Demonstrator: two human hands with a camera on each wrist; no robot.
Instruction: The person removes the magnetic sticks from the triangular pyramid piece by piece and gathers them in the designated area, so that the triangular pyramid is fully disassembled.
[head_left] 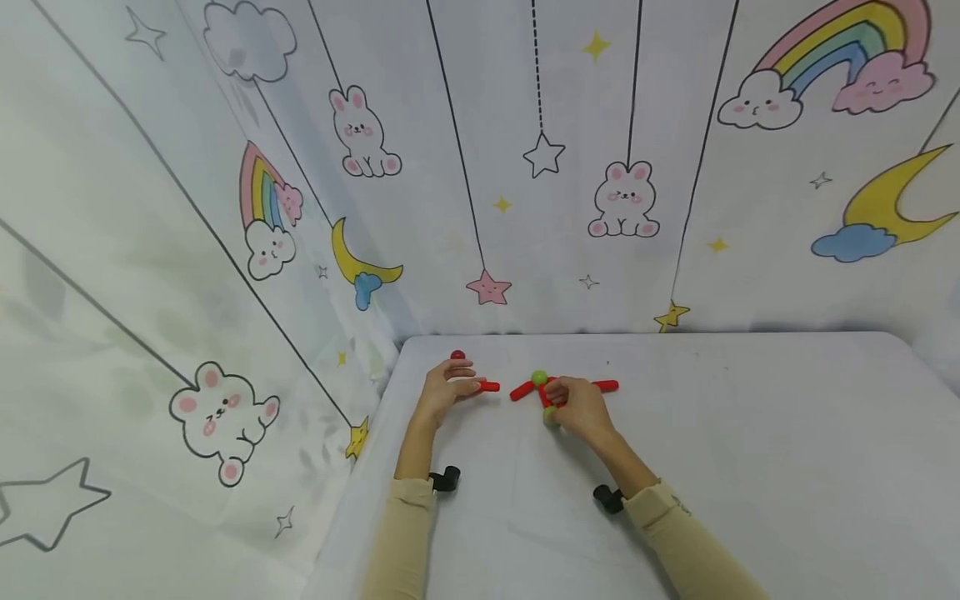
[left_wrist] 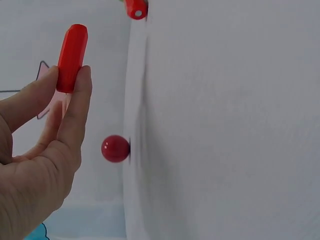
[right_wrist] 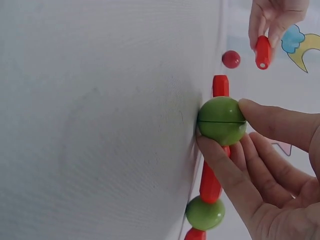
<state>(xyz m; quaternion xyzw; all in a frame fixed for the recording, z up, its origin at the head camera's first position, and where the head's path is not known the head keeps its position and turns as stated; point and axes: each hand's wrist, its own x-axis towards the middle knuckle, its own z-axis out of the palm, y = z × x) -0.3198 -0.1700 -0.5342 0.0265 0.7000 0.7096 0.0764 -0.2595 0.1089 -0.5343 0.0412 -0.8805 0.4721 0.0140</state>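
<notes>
My left hand [head_left: 442,396] pinches a short red faceted rod [left_wrist: 72,57] between thumb and fingertips, lifted above the table. A hole shows in the rod's end in the right wrist view. With thumb and index finger, my right hand [head_left: 583,408] grips a green ball [right_wrist: 222,121] that has a dark groove around its middle. Behind that ball, a red rod [right_wrist: 210,182] leads to a second green ball [right_wrist: 205,213]. Another red rod [head_left: 522,391] angles out left from the far green ball, and the right hand partly hides the linked pieces.
A glossy red ball [head_left: 457,355] lies by the table's far edge, just beyond my left hand. One red rod [head_left: 606,386] sticks out to the right past my right hand. A patterned curtain [head_left: 525,250] hangs behind the white table [head_left: 750,467].
</notes>
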